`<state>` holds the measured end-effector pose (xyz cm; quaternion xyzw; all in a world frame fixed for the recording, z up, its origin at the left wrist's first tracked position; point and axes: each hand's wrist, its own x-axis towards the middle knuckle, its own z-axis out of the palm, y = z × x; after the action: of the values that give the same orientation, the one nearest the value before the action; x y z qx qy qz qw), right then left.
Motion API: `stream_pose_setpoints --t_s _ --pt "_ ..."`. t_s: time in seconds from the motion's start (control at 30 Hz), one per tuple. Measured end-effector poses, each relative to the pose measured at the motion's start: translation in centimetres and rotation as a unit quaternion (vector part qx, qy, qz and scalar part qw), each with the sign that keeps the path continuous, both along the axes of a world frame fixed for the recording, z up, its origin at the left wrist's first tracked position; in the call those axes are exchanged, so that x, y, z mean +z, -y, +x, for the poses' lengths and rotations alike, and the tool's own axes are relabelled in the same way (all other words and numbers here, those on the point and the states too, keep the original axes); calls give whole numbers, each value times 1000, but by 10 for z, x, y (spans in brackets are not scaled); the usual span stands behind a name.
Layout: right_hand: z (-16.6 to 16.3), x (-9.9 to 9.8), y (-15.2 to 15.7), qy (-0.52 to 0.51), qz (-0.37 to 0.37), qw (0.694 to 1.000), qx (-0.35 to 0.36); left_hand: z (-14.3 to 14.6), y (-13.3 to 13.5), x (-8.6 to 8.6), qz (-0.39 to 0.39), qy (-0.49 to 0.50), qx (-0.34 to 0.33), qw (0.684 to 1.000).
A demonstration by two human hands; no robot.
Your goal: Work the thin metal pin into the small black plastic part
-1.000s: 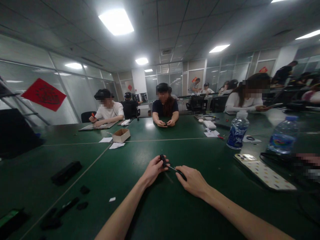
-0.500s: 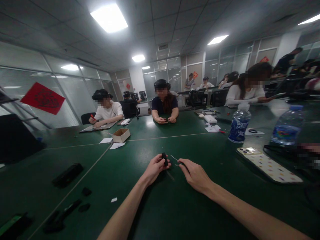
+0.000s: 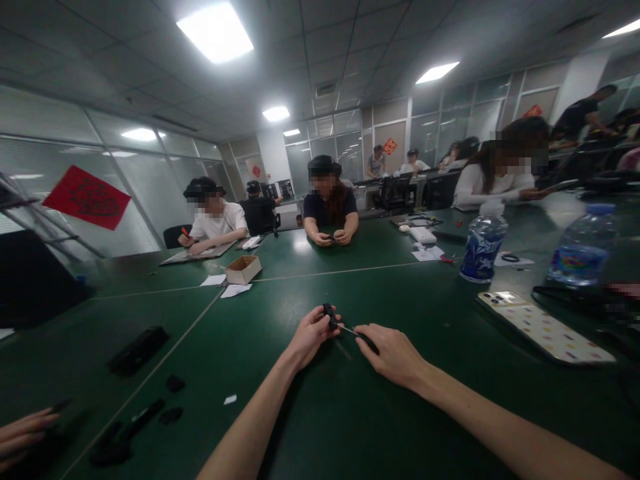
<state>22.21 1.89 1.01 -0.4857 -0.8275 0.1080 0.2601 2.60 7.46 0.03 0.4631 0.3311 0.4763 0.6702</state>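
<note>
My left hand [image 3: 311, 337] is closed around a small black plastic part [image 3: 329, 315], held upright just above the table. In my right hand [image 3: 393, 352], the fingers are wrapped on a slim screwdriver [image 3: 347, 329] with a thin metal shaft and a dark handle mostly hidden by the palm. The shaft points left, its tip at the lower side of the black part; whether it sits in a hole is too small to tell.
On the green table [image 3: 280, 427], several black pieces [image 3: 143, 419] and a black block [image 3: 139, 350] lie left. Another person's hand [image 3: 25, 433] reaches in at lower left. A small box [image 3: 243, 270] stands ahead; a phone [image 3: 547, 327] and two bottles [image 3: 483, 247] are right.
My right hand has brought the screwdriver left and down, so its tip now meets the black part. Another person's hand has appeared at lower left, where a black and green thing lay.
</note>
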Motion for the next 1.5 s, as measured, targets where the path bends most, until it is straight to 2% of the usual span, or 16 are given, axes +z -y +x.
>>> stream_pose_setpoints --t_s 0.17,0.3,0.47,0.63,1.03,1.5 --pt "1 -1 -1 -31 5 999 14 -1 -1 -3 17 0 -11 1000" --pt "1 -2 -3 -94 26 995 -14 0 0 -1 23 -16 -32 999" --pt "-1 1 -1 -37 0 999 3 1 3 3 0 -4 -4 1000" --pt "-3 5 2 0 -7 1000 -13 3 5 7 -13 -11 9 1000" --pt "-2 7 2 -19 -13 999 -24 4 6 9 -27 -14 16 999" --pt "-3 8 3 8 -8 1000 -15 0 4 6 -22 -4 -1 1000"
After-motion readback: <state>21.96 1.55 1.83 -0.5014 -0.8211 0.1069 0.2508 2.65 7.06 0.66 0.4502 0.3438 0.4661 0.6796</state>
